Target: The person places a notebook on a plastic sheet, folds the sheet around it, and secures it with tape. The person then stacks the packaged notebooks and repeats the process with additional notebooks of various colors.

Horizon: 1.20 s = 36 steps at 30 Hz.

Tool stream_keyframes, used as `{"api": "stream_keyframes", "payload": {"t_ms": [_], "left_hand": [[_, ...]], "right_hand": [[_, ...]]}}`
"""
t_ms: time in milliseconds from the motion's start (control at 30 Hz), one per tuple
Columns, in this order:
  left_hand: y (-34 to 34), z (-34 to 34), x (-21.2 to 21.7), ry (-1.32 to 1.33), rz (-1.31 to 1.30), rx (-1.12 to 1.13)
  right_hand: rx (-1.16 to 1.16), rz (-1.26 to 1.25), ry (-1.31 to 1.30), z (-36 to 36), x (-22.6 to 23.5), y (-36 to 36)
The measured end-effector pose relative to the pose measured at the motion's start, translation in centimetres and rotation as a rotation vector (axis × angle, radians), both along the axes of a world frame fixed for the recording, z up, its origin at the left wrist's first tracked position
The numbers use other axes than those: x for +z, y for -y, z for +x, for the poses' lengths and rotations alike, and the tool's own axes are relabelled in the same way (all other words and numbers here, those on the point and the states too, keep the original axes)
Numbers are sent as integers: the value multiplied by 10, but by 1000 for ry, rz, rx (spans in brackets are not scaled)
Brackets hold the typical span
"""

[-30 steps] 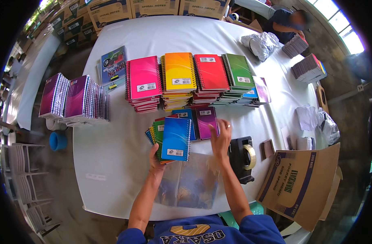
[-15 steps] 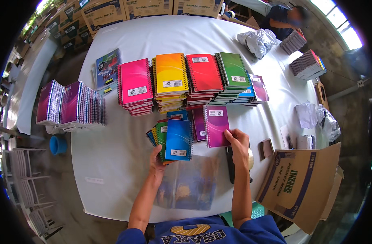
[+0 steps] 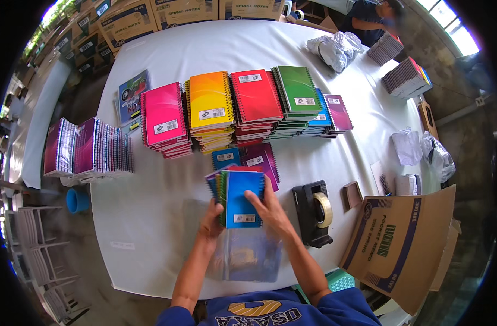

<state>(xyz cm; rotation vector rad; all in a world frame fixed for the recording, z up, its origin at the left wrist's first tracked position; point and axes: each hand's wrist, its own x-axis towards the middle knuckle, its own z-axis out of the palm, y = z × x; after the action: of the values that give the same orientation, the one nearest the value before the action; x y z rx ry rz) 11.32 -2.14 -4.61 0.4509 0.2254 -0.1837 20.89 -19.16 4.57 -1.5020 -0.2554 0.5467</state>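
Observation:
A small fanned stack of spiral notebooks point(image 3: 244, 193), blue on top with green, red and purple edges showing behind, is held up over the table. My left hand point(image 3: 210, 218) grips its lower left side. My right hand point(image 3: 271, 213) closes on its right side, thumb lying across the blue cover. Just beyond, a purple notebook point(image 3: 266, 157) and another blue notebook point(image 3: 224, 156) lie on the table. Under the held stack are clear plastic sleeves point(image 3: 251, 266). Behind stand piles of pink point(image 3: 164, 111), yellow point(image 3: 210, 98), red point(image 3: 255, 98) and green point(image 3: 296, 89) notebooks, with blue and purple ones at the right end.
A black tape dispenser point(image 3: 312, 214) sits right of my hands, near an open cardboard box point(image 3: 395, 239). Wrapped purple notebook stacks point(image 3: 85, 146) stand at the left edge. Crumpled plastic point(image 3: 335, 50) lies far right, near another person point(image 3: 365, 22). Cartons point(image 3: 128, 24) line the back.
My right hand has moved left, bringing the purple notebook it held to the stack in my left hand. Both hands now grip the stack. The view has shifted slightly.

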Motion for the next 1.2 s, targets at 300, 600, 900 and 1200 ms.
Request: {"api": "stream_keyframes", "payload": {"t_ms": [300,600,900,1200], "left_hand": [[39,27,55,-87,168,0],[33,26,68,2,448,-14],[15,23,101,414,962,-131],[20,-1,20,-163,287,146]], "right_hand": [[-67,-315,182,0,4,9],[-17,-74,75,-1,0,31],[104,252,9,-8,13,44],[-298,-1091,629,55,-83,25]]}}
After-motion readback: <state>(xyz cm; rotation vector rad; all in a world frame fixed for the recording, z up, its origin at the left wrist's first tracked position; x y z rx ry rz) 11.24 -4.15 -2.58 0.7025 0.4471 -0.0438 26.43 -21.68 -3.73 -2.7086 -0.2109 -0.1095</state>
